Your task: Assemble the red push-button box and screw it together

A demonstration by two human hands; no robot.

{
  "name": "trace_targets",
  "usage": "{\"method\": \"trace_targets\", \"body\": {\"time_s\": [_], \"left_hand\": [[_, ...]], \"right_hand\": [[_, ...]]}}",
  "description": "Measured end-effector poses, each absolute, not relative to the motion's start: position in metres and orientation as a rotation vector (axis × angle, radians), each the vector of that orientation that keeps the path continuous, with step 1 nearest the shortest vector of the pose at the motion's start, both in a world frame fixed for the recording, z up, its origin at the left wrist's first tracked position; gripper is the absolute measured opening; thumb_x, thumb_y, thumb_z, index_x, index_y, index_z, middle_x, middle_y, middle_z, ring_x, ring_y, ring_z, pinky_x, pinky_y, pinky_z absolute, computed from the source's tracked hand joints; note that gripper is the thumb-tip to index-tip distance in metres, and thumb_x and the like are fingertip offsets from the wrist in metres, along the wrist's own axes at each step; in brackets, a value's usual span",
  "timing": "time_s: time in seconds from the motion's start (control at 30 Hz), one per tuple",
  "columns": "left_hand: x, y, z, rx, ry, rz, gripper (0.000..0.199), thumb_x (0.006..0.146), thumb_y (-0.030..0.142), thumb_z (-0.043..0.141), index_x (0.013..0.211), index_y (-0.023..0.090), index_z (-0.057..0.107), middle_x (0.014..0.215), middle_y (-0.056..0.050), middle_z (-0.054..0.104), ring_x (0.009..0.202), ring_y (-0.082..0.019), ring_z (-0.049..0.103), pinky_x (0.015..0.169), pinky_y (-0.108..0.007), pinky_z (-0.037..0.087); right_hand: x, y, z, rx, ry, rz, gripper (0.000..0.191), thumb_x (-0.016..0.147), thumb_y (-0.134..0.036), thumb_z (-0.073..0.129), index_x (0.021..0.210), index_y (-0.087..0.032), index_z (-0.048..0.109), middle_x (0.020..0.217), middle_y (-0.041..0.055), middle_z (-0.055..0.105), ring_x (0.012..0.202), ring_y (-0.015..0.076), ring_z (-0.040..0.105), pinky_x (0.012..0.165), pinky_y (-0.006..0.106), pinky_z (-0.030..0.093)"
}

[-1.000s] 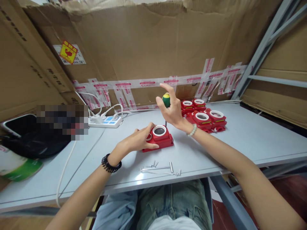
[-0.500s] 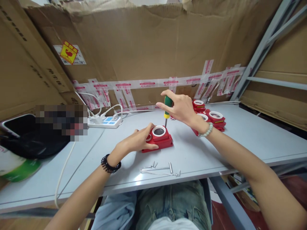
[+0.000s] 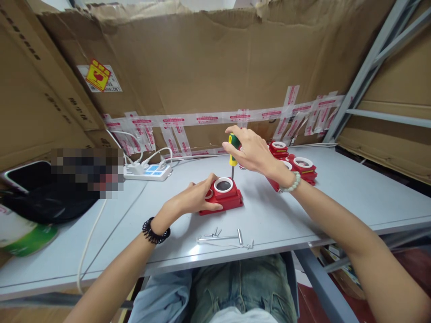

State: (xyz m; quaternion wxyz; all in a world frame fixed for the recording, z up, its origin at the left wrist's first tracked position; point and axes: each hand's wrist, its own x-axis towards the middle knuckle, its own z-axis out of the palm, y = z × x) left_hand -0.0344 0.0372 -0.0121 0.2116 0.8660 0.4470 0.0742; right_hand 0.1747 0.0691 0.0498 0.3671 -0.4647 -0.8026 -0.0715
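Observation:
A red block with a white ring round a dark round window (image 3: 229,202) lies on the grey table. Its left end is gripped by my left hand (image 3: 198,194), fingers behind and thumb along the front. My right hand (image 3: 251,149) holds a green and yellow screwdriver (image 3: 233,154) upright, its shaft reaching the block's back edge beside the ring. The tip is too small to make out. Nearer the front edge lie a metal T-shaped tool (image 3: 220,238) and several small screws (image 3: 214,232).
More red blocks with white rings (image 3: 303,165) stand behind and right of my right hand. A white power strip (image 3: 150,171) with plugs is at the back left, and a black bag (image 3: 50,202) further left. Cardboard (image 3: 202,58) walls the back.
The screwdriver handle has turned, showing more yellow now. My right hand's fingers have shifted slightly on it. My left hand and the red block keep their place.

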Motion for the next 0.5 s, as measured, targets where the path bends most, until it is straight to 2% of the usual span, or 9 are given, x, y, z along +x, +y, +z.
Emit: {"method": "trace_targets", "body": {"time_s": [0.07, 0.13, 0.27, 0.33, 0.43, 0.5], "left_hand": [[-0.0345, 0.0371, -0.0119, 2.405, 1.231, 0.212, 0.054, 0.079, 0.052, 0.065, 0.114, 0.026, 0.034, 0.131, -0.01, 0.06, 0.103, -0.028, 0.063, 0.092, -0.045, 0.039], [-0.0342, 0.0369, -0.0115, 2.401, 1.23, 0.207, 0.054, 0.079, 0.052, 0.065, 0.114, 0.026, 0.034, 0.131, -0.01, 0.06, 0.103, -0.029, 0.063, 0.093, -0.045, 0.039], [-0.0329, 0.0361, -0.0105, 2.397, 1.239, 0.201, 0.053, 0.079, 0.052, 0.065, 0.113, 0.026, 0.034, 0.13, -0.009, 0.06, 0.103, -0.029, 0.063, 0.093, -0.044, 0.04], [-0.0329, 0.036, -0.0104, 2.398, 1.238, 0.203, 0.053, 0.079, 0.053, 0.065, 0.112, 0.026, 0.033, 0.132, -0.009, 0.058, 0.106, -0.029, 0.062, 0.093, -0.044, 0.04], [-0.0339, 0.0364, -0.0111, 2.402, 1.236, 0.197, 0.052, 0.079, 0.053, 0.065, 0.112, 0.027, 0.033, 0.134, -0.009, 0.058, 0.107, -0.03, 0.062, 0.093, -0.045, 0.039], [-0.0348, 0.0368, -0.0117, 2.403, 1.235, 0.194, 0.052, 0.079, 0.053, 0.065, 0.112, 0.027, 0.033, 0.133, -0.01, 0.058, 0.106, -0.029, 0.062, 0.093, -0.045, 0.039]], "right_hand": [[0.1783, 0.0678, 0.0526, -1.103, -2.147, -0.006, 0.041, 0.089, -0.031, 0.046, 0.127, -0.02, 0.053, 0.098, 0.0074, 0.064, 0.081, 0.0192, 0.058, 0.071, 0.031, 0.043], [0.1797, 0.0671, 0.0551, -1.048, -2.195, 0.103, 0.042, 0.087, -0.028, 0.05, 0.128, -0.02, 0.053, 0.091, 0.0037, 0.065, 0.071, 0.0158, 0.057, 0.069, 0.029, 0.042], [0.1752, 0.0678, 0.0535, -1.215, -2.068, -0.17, 0.036, 0.086, -0.048, 0.057, 0.11, -0.022, 0.064, 0.072, 0.0019, 0.064, 0.064, 0.0181, 0.056, 0.065, 0.029, 0.038], [0.1741, 0.0688, 0.052, -1.268, -2.021, -0.217, 0.042, 0.088, -0.052, 0.052, 0.115, -0.021, 0.063, 0.076, 0.0044, 0.065, 0.069, 0.0205, 0.058, 0.065, 0.03, 0.037], [0.1773, 0.0699, 0.0537, -1.156, -2.117, -0.004, 0.047, 0.088, -0.034, 0.05, 0.133, -0.018, 0.051, 0.093, 0.0067, 0.067, 0.075, 0.019, 0.059, 0.069, 0.03, 0.04], [0.1791, 0.0703, 0.0561, -1.05, -2.193, 0.124, 0.048, 0.085, -0.026, 0.052, 0.132, -0.018, 0.051, 0.093, 0.0047, 0.067, 0.073, 0.0162, 0.057, 0.07, 0.028, 0.04]]}}
